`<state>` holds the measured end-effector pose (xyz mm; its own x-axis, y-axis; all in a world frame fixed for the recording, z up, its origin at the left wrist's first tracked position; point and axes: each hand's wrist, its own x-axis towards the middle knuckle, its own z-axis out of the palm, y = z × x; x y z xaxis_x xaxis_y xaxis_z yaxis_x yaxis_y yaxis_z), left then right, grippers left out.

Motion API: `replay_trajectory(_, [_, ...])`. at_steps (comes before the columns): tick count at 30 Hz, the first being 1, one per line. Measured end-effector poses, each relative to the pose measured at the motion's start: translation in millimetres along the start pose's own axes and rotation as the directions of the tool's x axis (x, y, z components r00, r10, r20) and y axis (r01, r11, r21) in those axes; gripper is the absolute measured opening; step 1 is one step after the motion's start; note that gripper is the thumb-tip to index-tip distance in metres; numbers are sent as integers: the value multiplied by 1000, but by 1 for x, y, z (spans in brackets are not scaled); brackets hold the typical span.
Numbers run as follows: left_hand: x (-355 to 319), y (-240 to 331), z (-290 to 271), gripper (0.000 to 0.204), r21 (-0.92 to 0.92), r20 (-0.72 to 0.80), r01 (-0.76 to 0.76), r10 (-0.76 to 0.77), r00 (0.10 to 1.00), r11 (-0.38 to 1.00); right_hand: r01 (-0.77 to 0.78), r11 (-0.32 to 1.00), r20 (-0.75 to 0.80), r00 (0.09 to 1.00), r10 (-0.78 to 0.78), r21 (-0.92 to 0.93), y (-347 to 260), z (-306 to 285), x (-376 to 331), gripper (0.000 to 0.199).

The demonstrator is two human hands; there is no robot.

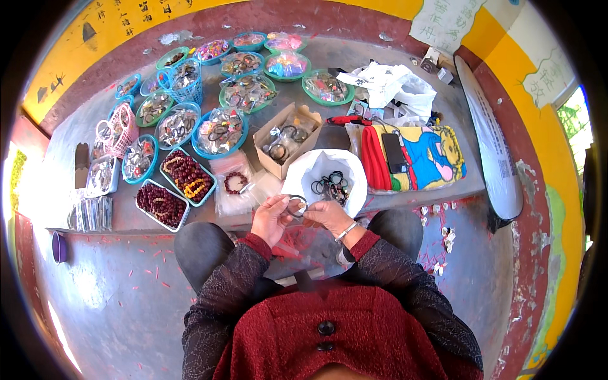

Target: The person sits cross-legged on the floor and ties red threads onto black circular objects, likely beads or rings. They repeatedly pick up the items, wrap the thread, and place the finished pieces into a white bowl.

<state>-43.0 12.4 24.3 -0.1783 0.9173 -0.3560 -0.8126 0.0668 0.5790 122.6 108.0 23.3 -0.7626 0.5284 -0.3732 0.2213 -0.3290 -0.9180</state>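
Note:
A thin dark bracelet [305, 202] is pinched between my two hands, its loop standing out above the fingers. My left hand [271, 219] grips one side of it, and my right hand [330, 217], with a silver bangle on the wrist, has its fingertips closed on the other. Just beyond my hands a white bag [301, 170] stands with its mouth wide, holding several dark bracelets [334, 185]. Left of the bag, a dark red beaded bracelet [235, 183] lies on a pile of clear plastic sleeves [223, 204].
Behind the bag is a cardboard box [269, 158] of bagged bracelets. Trays of dark red beads [161, 202] and several plastic baskets [220, 132] cover the ledge's left. A phone [395, 154] rests on a colourful folded cloth [430, 158] at right. Red scraps litter the floor.

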Motion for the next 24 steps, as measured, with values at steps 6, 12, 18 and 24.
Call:
replay_trajectory(6, [-1,-2,4,11,-27,0,-40,40,999,999,38,998,-143,989,-43,-41,-10,6,-3,16])
replay_trajectory(12, [-3,-3,6,17,18,-39,-59,60,997,998,167,979,-310,943,-124,116,-12,-2,1,13])
replay_trajectory(18, [2,-7,-10,18,89,-204,14,4,979,996,154,984,-406,908,-103,93,-37,-21,30,11])
replay_trajectory(24, [7,-7,-12,16,136,-185,55,-29,982,989,205,979,-450,876,-172,24,-69,-18,94,14])
